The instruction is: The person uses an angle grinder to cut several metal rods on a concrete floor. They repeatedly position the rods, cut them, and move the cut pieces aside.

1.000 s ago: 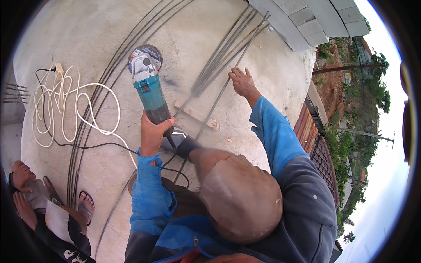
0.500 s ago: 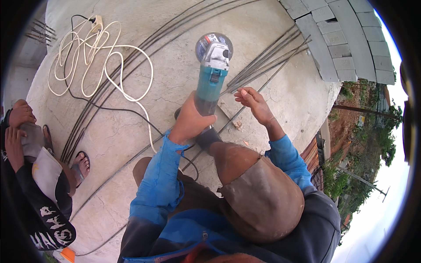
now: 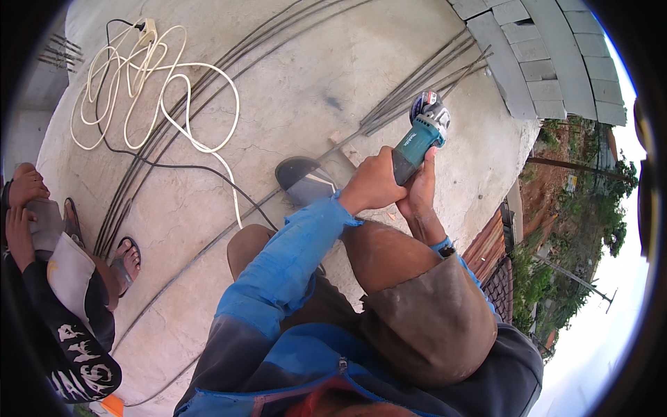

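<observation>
A teal-and-silver angle grinder (image 3: 426, 133) is held out over the concrete floor, right of my shod foot (image 3: 303, 181), its disc at the far end. My left hand (image 3: 374, 179) is closed round the dark rear body of the grinder. My right hand (image 3: 420, 182) is pressed around the grinder from the right side, partly behind my left hand and the tool. My bare knee (image 3: 389, 254) is below the hands. A bundle of steel bars (image 3: 417, 83) lies on the floor beyond the grinder.
A white extension cord (image 3: 187, 125) with socket block (image 3: 147, 35) lies in loops at left, beside long rebars (image 3: 167, 118). A seated person (image 3: 55, 278) in sandals is at lower left. Grey blocks (image 3: 528, 48) stand at upper right; beyond the slab edge are roofs and trees (image 3: 570, 208).
The grinder has moved right and turned, its disc now tilted to the upper right. My right hand, open earlier, has come onto the grinder. My left hand has moved right with it.
</observation>
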A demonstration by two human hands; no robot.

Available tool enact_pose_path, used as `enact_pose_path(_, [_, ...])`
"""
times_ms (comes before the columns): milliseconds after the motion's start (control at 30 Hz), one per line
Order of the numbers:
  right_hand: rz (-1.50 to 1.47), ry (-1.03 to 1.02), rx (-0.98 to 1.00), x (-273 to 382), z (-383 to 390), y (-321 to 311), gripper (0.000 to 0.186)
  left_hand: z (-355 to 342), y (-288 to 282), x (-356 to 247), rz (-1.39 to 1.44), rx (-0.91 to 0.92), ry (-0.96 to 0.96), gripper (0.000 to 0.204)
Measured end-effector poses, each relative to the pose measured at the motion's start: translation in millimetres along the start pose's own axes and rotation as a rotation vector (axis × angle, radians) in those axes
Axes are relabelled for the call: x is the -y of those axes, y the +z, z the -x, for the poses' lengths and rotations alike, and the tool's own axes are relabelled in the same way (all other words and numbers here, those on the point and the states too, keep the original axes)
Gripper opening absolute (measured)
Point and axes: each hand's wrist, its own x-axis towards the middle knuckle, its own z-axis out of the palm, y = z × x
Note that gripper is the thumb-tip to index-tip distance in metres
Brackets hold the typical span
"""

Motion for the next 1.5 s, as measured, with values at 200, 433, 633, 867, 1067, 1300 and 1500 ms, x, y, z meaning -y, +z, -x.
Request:
enact_pose_path(200, [-0.013, -0.083, -0.155, 13, -7, -43, 0.079, -19, 37, -5, -0.035, 0.102, 0.059, 0.065])
enact_pose_path(433, [0.025, -0.091, 0.069, 12, -8, -60, 0.070, -24, 52, 6, 0.177, 0.037, 0.180, 0.085])
enact_pose_path(633, [0.220, -0.028, 0.247, 21, -18, -55, 0.051, -19, 26, 13, -0.170, 0.267, 0.040, 0.090])
enact_pose_path(867, [0.902, -0.071, 0.080, 41, -49, -75, 0.049, 70, -106, 50, -0.339, -0.100, 0.101, 0.057])
enact_pose_path(1067, [1.267, -0.067, 0.152, 22, -64, -74, 0.068, 185, -206, 162, -0.428, -0.821, -0.260, 0.029])
enact_pose_path(1300, [1.492, -0.065, 0.176, -14, -82, -64, 0.069, 243, -176, 284, -0.769, -1.095, -0.186, 0.020])
enact_pose_path(1500, [1.568, -0.077, 0.159, -18, -79, -61, 0.068, 235, -167, 284, -0.932, -1.081, -0.202, 0.021])
